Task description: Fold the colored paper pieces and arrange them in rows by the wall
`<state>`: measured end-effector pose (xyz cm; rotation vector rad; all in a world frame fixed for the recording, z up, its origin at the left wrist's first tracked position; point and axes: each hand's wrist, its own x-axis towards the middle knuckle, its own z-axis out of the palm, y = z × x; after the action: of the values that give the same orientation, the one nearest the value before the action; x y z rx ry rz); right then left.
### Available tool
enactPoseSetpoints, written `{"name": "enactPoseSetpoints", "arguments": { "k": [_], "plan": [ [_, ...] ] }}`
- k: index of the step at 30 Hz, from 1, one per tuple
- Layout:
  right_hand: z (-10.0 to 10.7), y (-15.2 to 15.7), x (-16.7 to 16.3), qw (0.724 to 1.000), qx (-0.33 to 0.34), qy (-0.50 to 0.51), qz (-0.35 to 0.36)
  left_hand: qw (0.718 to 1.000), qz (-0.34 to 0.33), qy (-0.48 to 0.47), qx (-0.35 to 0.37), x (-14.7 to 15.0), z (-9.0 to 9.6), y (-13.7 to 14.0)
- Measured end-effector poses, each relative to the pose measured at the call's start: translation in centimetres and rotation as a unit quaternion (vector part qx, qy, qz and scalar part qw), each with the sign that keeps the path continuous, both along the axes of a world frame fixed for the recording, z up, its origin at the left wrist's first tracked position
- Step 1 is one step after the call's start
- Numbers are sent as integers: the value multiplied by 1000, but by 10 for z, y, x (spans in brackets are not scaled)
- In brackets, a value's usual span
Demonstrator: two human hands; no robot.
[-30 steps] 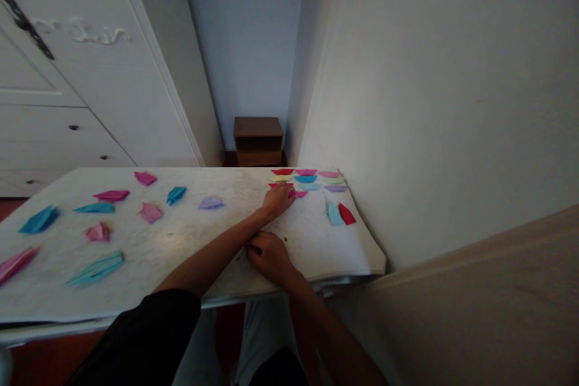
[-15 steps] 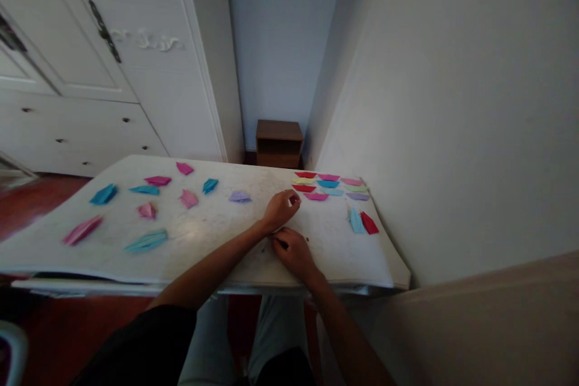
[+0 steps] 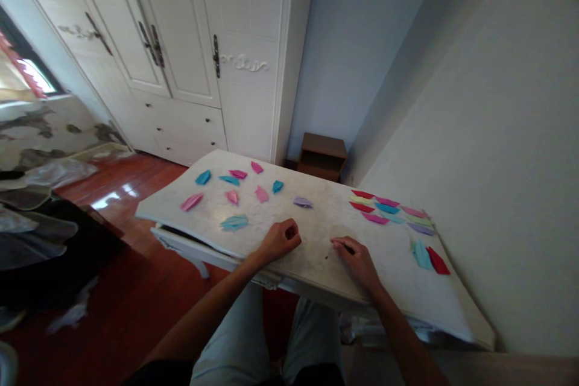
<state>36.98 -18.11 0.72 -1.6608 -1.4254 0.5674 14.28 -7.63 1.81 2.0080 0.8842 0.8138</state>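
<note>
My left hand [image 3: 280, 239] is over the table near its front edge, fingers curled closed; what they hold, if anything, is hidden. To its right, my right hand [image 3: 358, 260] rests low over the tabletop, thumb and fingers pinched together; anything between them is too small to make out. A small dark speck [image 3: 326, 257] lies beside the right fingertips. Beyond my left hand is a lilac folded paper piece [image 3: 303, 202]. The nearest piece to its left is a light-blue folded paper [image 3: 234, 222].
Several pink and blue folded papers [image 3: 192, 202] are scattered on the table's left. Flat paper boats stand in rows [image 3: 374, 218] at the right rear. A light-blue piece [image 3: 422, 254] and a red piece [image 3: 438, 260] lie near the right wall. A brown nightstand [image 3: 323, 145] stands behind.
My hands, earlier close together with the wrists nearly crossing, are now apart, left hand to the left and right hand to the right. The view has turned left.
</note>
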Motion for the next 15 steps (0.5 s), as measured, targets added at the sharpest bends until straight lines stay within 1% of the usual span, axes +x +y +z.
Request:
{"name": "enactPoseSetpoints", "arguments": {
  "k": [3,6,8,10,12,15],
  "plan": [
    [1,19,-13,1000,7,19,-17,997,22,-59,-34,-14,-5,0],
    [8,48,-39,999,24,29,9,986,63,-132,-77,-17,-8,2],
    [17,73,-61,999,37,14,37,979,90,-158,-87,-16,-9,3],
    [28,104,-85,995,51,-49,63,975,103,-174,-92,-15,-11,4],
    [39,138,-109,980,63,-165,90,971,102,-192,-101,-15,-12,4],
    [51,192,-147,964,57,-219,141,963,96,-220,-122,-14,-15,6]
  ]
}}
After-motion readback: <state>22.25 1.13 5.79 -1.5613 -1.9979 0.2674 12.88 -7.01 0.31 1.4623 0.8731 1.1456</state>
